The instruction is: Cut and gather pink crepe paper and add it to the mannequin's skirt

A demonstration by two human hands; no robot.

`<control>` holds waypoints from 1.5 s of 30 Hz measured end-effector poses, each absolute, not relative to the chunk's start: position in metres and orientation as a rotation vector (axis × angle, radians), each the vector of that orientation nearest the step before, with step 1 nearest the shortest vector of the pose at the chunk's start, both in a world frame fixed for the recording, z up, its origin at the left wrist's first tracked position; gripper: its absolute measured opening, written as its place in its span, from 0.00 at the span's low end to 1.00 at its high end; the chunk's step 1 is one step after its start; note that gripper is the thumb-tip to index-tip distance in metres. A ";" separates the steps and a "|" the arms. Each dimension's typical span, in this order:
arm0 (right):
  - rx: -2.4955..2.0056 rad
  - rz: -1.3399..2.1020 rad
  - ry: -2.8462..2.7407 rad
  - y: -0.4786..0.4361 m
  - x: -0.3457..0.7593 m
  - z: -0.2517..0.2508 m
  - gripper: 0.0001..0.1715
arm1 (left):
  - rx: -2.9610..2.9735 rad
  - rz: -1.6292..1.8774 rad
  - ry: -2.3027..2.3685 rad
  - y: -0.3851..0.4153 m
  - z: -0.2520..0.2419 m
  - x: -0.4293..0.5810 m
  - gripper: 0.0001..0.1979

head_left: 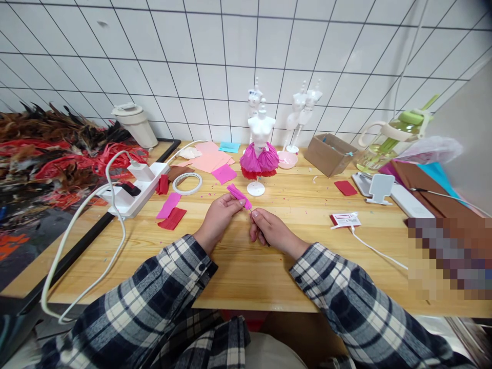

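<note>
My left hand (219, 218) is closed in a pinch on a folded strip of pink paper (239, 196), held just above the wooden table (238, 266). My right hand (269, 229) is closed too, its fingertips meeting the strip's near end; something thin and dark shows under its fingers, too small to name. Behind the hands stands a small white mannequin (261, 128) on a stand, wearing a pink and red paper skirt (259, 161).
Pink and red paper pieces (171, 210), a tape roll (187, 183) and a white power strip (132, 195) with cables lie to the left. Feathers (49, 148) are piled at the far left. A cardboard box (330, 154), bottle (388, 141), phone stand (380, 188) and coloured sheets (430, 184) sit on the right.
</note>
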State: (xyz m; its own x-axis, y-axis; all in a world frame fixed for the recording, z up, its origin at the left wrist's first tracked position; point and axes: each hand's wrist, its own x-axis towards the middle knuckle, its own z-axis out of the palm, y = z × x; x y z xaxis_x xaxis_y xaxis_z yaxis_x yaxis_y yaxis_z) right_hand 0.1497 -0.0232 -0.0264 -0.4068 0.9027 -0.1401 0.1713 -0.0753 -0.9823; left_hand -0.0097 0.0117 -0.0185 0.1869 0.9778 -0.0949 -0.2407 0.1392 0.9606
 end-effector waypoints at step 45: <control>-1.156 1.549 -1.524 -0.022 0.149 -0.030 0.21 | 1.010 1.101 0.970 0.010 -0.018 -0.010 0.15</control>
State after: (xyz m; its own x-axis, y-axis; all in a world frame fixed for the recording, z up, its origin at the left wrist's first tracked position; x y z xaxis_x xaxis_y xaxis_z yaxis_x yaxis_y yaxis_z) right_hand 0.1491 -0.0220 -0.0302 -0.3857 0.9126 -0.1358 0.1207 -0.0960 -0.9880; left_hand -0.0102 0.0102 -0.0181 0.1802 0.9776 -0.1089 -0.2311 0.1497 0.9614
